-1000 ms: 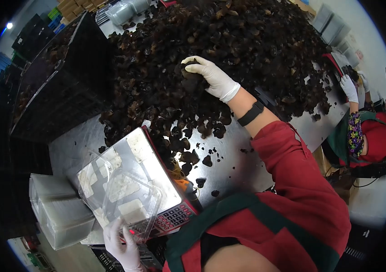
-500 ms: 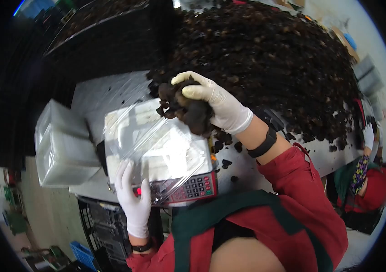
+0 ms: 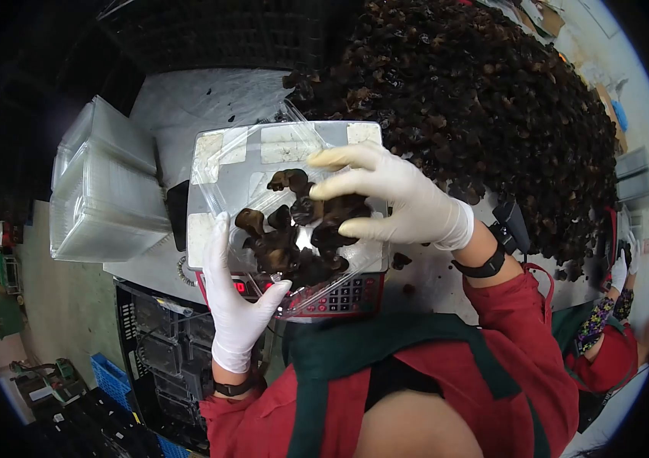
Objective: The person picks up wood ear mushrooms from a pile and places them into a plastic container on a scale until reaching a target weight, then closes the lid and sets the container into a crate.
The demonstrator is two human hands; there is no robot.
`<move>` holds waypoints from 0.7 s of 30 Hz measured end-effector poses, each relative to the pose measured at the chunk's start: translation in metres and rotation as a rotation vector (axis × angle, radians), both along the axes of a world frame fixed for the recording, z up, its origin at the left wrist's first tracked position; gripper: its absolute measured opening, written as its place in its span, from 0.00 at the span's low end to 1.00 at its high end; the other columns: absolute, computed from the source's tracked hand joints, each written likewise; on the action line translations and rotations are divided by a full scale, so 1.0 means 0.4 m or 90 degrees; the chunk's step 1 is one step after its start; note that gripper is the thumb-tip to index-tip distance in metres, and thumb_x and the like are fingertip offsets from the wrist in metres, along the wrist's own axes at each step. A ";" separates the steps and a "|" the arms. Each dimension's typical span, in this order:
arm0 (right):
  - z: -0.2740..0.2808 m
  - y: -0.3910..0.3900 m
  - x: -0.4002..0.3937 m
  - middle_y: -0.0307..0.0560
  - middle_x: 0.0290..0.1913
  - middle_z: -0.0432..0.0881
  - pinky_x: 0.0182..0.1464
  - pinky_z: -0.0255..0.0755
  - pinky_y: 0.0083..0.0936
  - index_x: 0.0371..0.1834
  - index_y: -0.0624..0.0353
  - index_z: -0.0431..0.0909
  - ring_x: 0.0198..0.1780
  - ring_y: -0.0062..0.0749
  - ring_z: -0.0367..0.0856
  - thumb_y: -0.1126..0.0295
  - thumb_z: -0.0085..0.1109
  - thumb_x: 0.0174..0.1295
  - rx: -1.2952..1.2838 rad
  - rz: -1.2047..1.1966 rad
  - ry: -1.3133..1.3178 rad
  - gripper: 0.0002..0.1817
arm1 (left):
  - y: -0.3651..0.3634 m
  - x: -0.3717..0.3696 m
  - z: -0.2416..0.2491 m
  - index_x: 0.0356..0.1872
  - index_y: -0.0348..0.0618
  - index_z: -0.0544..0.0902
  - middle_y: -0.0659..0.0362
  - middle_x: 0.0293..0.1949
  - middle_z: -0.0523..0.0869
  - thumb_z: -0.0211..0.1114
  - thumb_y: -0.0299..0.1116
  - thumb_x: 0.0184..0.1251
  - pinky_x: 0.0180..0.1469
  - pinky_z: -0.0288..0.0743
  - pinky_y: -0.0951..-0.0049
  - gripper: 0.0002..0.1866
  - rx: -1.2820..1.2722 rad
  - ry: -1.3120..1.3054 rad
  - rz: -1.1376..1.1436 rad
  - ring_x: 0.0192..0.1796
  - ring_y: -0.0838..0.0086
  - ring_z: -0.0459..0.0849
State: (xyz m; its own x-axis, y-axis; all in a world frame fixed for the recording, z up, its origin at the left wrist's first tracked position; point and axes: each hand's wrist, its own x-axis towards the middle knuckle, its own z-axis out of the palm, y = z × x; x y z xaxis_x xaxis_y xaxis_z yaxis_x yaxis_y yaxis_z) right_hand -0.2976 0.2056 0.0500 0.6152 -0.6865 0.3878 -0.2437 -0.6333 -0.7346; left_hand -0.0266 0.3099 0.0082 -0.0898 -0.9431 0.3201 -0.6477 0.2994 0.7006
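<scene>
A clear plastic container [image 3: 214, 187] lies open on the digital scale [image 3: 365, 136], with dark wood ear mushrooms [image 3: 269, 248] scattered in it. My left hand [image 3: 234, 309], in a white glove, grips the container's near left side, thumb toward the inside and fingers along the outer edge. My gloved right hand [image 3: 397, 198] hovers over the container's right part. Its fingers are spread, with mushrooms right beneath the fingertips; whether they touch is hard to tell. The scale's red display [image 3: 240, 287] is partly covered by my left hand.
A large heap of wood ear mushrooms [image 3: 477, 114] covers the table's back right. Stacks of clear containers [image 3: 107, 202] stand at the left. Behind is a black crate [image 3: 217, 38]. At far right, a co-worker's gloved hand [image 3: 619, 271] shows.
My right hand has come down and let go of its clump of mushrooms, which now lies spread in the container. My left hand stays at the container's near left side.
</scene>
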 end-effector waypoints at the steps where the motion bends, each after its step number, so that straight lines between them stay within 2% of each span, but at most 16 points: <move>1: -0.006 0.000 -0.009 0.49 0.64 0.76 0.65 0.70 0.38 0.57 0.50 0.81 0.63 0.49 0.75 0.73 0.70 0.50 -0.002 -0.017 0.020 0.26 | -0.004 0.000 0.004 0.75 0.35 0.60 0.45 0.74 0.65 0.83 0.36 0.44 0.76 0.58 0.57 0.56 0.006 0.043 -0.002 0.76 0.52 0.64; 4: -0.012 0.004 0.013 0.50 0.64 0.76 0.66 0.69 0.39 0.59 0.53 0.78 0.64 0.49 0.75 0.75 0.67 0.51 -0.046 -0.048 0.037 0.28 | -0.017 0.001 0.026 0.75 0.34 0.61 0.45 0.75 0.65 0.83 0.37 0.44 0.77 0.57 0.57 0.56 0.018 0.087 -0.001 0.76 0.53 0.64; 5: -0.013 0.006 0.021 0.51 0.64 0.76 0.67 0.68 0.40 0.61 0.56 0.76 0.64 0.49 0.74 0.78 0.62 0.53 -0.071 -0.045 0.057 0.28 | -0.022 0.001 0.037 0.76 0.34 0.59 0.46 0.75 0.64 0.80 0.37 0.47 0.78 0.54 0.57 0.54 0.016 0.049 -0.011 0.77 0.55 0.63; 6: -0.016 0.007 0.029 0.51 0.64 0.76 0.67 0.68 0.40 0.61 0.56 0.76 0.64 0.49 0.74 0.78 0.62 0.53 -0.069 -0.047 0.056 0.28 | -0.028 -0.001 0.046 0.76 0.33 0.57 0.46 0.76 0.63 0.77 0.37 0.50 0.79 0.51 0.57 0.53 0.013 0.011 -0.020 0.77 0.56 0.62; 8: -0.026 0.009 0.043 0.52 0.63 0.76 0.66 0.69 0.41 0.61 0.58 0.75 0.64 0.49 0.74 0.81 0.56 0.53 -0.080 -0.078 0.050 0.27 | -0.037 -0.010 0.053 0.76 0.33 0.59 0.46 0.75 0.64 0.74 0.33 0.52 0.79 0.50 0.57 0.49 0.023 0.021 -0.033 0.77 0.56 0.62; 9: -0.039 0.005 0.049 0.53 0.63 0.77 0.66 0.69 0.41 0.61 0.59 0.75 0.64 0.49 0.74 0.84 0.52 0.53 -0.092 -0.090 0.033 0.28 | -0.039 -0.009 0.051 0.75 0.33 0.60 0.46 0.74 0.66 0.71 0.30 0.52 0.79 0.50 0.57 0.47 0.021 -0.015 -0.053 0.77 0.55 0.63; 10: -0.041 0.003 0.049 0.53 0.63 0.77 0.66 0.69 0.41 0.61 0.59 0.75 0.64 0.49 0.74 0.84 0.52 0.53 -0.087 -0.089 0.031 0.28 | -0.039 -0.008 0.050 0.74 0.32 0.61 0.45 0.73 0.67 0.68 0.27 0.53 0.79 0.50 0.57 0.44 0.020 -0.053 -0.074 0.76 0.55 0.63; 11: -0.042 0.001 0.051 0.54 0.63 0.77 0.67 0.69 0.40 0.62 0.60 0.75 0.65 0.49 0.74 0.86 0.50 0.52 -0.088 -0.093 0.021 0.30 | -0.039 -0.015 0.052 0.74 0.32 0.62 0.44 0.71 0.70 0.61 0.20 0.51 0.79 0.50 0.56 0.42 0.019 -0.034 -0.078 0.76 0.54 0.64; 13: -0.042 0.003 0.053 0.56 0.60 0.79 0.68 0.68 0.38 0.62 0.62 0.75 0.64 0.49 0.76 0.88 0.45 0.52 -0.093 -0.100 -0.030 0.31 | -0.035 -0.013 0.053 0.73 0.32 0.63 0.44 0.70 0.71 0.60 0.16 0.48 0.78 0.54 0.58 0.43 0.011 -0.020 -0.077 0.75 0.54 0.66; 14: -0.037 0.003 0.045 0.56 0.60 0.79 0.68 0.68 0.38 0.62 0.62 0.75 0.64 0.49 0.76 0.88 0.45 0.52 -0.093 -0.103 -0.030 0.31 | -0.036 -0.015 0.052 0.72 0.32 0.65 0.44 0.70 0.71 0.59 0.12 0.45 0.76 0.58 0.59 0.43 0.000 0.000 -0.077 0.74 0.53 0.68; 16: -0.024 0.005 0.012 0.56 0.58 0.80 0.65 0.71 0.37 0.60 0.62 0.77 0.62 0.49 0.77 0.88 0.44 0.53 -0.079 -0.166 -0.032 0.29 | -0.031 -0.017 0.046 0.72 0.33 0.66 0.44 0.69 0.72 0.58 0.12 0.44 0.76 0.59 0.59 0.43 0.001 0.015 -0.069 0.73 0.53 0.69; 17: -0.027 0.006 -0.004 0.56 0.55 0.81 0.61 0.73 0.35 0.56 0.62 0.80 0.58 0.47 0.79 0.86 0.48 0.53 -0.073 -0.199 -0.031 0.26 | -0.028 -0.017 0.042 0.71 0.33 0.67 0.45 0.68 0.73 0.58 0.12 0.44 0.75 0.59 0.59 0.43 0.002 0.028 -0.058 0.72 0.53 0.69; 18: -0.022 0.016 -0.013 0.56 0.55 0.81 0.61 0.73 0.35 0.56 0.62 0.80 0.58 0.47 0.79 0.86 0.48 0.53 -0.075 -0.202 -0.028 0.26 | -0.028 -0.020 0.042 0.71 0.33 0.67 0.45 0.68 0.73 0.58 0.12 0.44 0.75 0.59 0.59 0.43 0.001 0.031 -0.061 0.72 0.53 0.69; 20: -0.009 0.044 -0.023 0.53 0.55 0.82 0.57 0.76 0.32 0.55 0.61 0.81 0.54 0.44 0.81 0.84 0.55 0.52 0.079 -0.196 0.006 0.24 | -0.027 -0.025 0.044 0.70 0.35 0.70 0.46 0.67 0.74 0.58 0.12 0.44 0.75 0.60 0.58 0.42 -0.023 -0.059 -0.041 0.72 0.52 0.71; 21: -0.028 0.045 -0.018 0.48 0.53 0.82 0.56 0.75 0.35 0.56 0.59 0.81 0.52 0.43 0.80 0.80 0.61 0.50 -0.033 -0.170 0.028 0.25 | -0.029 -0.034 0.043 0.66 0.38 0.75 0.48 0.63 0.78 0.59 0.11 0.44 0.72 0.65 0.57 0.39 -0.051 -0.074 -0.022 0.68 0.52 0.74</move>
State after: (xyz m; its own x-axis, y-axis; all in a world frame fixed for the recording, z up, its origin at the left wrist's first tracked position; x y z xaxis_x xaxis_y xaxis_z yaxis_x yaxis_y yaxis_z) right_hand -0.3047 0.2235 0.0388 0.4322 -0.8067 0.4031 -0.4381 -0.5785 -0.6880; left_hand -0.0403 0.2985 0.0253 -0.1624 -0.9108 0.3795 -0.7110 0.3747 0.5950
